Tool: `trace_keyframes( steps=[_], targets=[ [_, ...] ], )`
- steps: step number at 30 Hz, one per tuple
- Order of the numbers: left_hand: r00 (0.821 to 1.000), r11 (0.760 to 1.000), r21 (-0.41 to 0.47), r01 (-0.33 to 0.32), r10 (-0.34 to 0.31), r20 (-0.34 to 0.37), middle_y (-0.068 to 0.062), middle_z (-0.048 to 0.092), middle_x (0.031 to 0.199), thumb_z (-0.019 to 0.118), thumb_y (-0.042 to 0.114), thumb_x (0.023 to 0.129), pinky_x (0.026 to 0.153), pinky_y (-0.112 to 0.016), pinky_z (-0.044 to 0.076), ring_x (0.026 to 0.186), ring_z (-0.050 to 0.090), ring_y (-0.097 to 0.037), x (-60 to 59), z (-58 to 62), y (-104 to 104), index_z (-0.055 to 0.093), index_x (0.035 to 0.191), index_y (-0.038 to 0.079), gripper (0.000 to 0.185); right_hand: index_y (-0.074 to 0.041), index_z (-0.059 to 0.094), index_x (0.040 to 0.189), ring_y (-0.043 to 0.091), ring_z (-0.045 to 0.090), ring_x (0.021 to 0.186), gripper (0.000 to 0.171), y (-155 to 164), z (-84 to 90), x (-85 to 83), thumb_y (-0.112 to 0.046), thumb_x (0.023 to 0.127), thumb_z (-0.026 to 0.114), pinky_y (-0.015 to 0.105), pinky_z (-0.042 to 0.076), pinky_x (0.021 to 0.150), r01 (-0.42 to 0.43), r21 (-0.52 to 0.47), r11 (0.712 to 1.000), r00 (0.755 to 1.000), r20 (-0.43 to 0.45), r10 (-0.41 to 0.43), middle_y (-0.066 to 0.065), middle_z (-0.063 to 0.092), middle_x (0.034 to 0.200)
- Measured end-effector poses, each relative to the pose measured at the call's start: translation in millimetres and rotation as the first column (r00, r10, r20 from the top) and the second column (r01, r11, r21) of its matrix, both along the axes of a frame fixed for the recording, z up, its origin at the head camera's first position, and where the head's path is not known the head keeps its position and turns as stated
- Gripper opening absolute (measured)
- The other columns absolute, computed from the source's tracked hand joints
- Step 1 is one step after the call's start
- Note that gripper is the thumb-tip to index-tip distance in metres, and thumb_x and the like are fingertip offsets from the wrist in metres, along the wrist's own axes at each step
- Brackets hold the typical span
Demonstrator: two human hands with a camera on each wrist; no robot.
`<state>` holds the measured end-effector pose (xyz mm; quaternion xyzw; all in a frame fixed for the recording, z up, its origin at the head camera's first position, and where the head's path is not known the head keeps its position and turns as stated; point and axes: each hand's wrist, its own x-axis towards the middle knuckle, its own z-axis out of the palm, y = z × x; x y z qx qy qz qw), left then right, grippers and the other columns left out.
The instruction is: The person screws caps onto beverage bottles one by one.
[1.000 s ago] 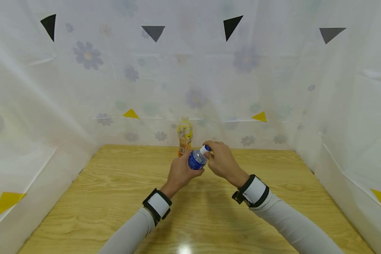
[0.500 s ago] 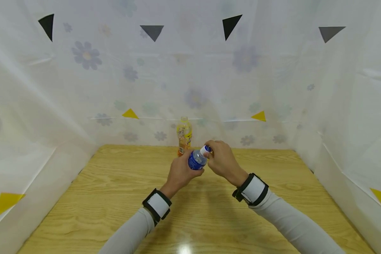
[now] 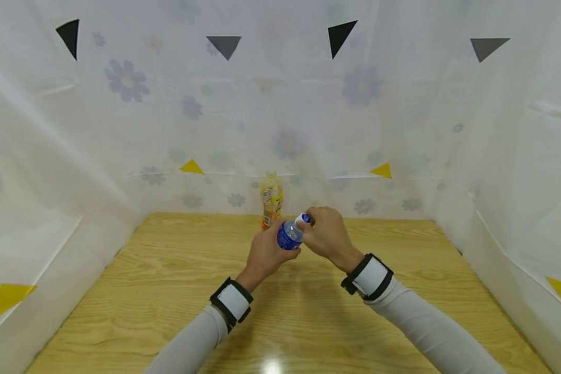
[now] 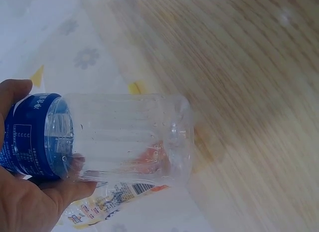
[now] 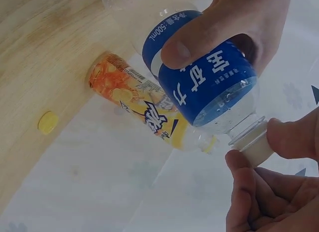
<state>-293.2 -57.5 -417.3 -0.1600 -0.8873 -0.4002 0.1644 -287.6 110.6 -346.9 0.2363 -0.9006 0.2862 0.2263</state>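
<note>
My left hand (image 3: 267, 251) grips a clear plastic bottle (image 5: 199, 77) around its blue label, holding it above the table and tilted toward the right. In the left wrist view its clear lower body (image 4: 124, 137) extends beyond the fingers. My right hand (image 3: 327, 235) pinches the bottle's cap (image 5: 256, 144) between thumb and index finger; the cap sits at the neck, white-sided with a blue top in the head view. Behind the left hand an uncapped bottle with a yellow and orange label (image 3: 272, 197) stands upright, its base partly hidden.
A loose yellow cap (image 5: 48, 122) lies on the wooden table (image 3: 177, 291) near the standing bottle. White flowered sheeting (image 3: 280, 119) rises at the back and both sides, marked with black, grey and yellow triangles.
The right hand has turned slightly at the cap, its thumb shifting over the white side and its wrist moving a little left. The left hand and bottle stay nearly still.
</note>
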Motion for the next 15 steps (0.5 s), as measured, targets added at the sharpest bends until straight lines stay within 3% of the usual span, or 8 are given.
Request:
trace_keyframes(
  steps=[5, 15],
  targets=[
    [1.0, 1.0, 0.001, 0.005, -0.005, -0.008, -0.008, 0.072, 0.115, 0.09, 0.029, 0.076, 0.081, -0.042, 0.058, 0.099, 0.071, -0.024, 0.1, 0.7, 0.0, 0.059, 0.132, 0.013, 0.066, -0.004, 0.069, 0.079, 0.015, 0.045, 0.053, 0.02, 1.2, -2.0, -2.1, -0.019, 0.092, 0.072, 0.03, 0.035, 0.051, 0.008, -0.005, 1.0, 1.0, -0.025, -0.008, 0.003, 0.056, 0.061],
    [1.0, 1.0, 0.009, 0.01, -0.01, 0.001, -0.009, 0.071, 0.116, 0.09, 0.028, 0.076, 0.083, -0.043, 0.058, 0.1, 0.071, -0.025, 2.8, 0.9, -0.3, 0.059, 0.132, 0.012, 0.066, -0.003, 0.07, 0.082, 0.016, 0.049, 0.058, 0.024, 3.1, -3.7, -1.5, -0.024, 0.092, 0.072, 0.032, 0.039, 0.056, 0.009, 0.004, 1.0, 1.0, -0.028, -0.009, 0.004, 0.06, 0.065]
  ],
)
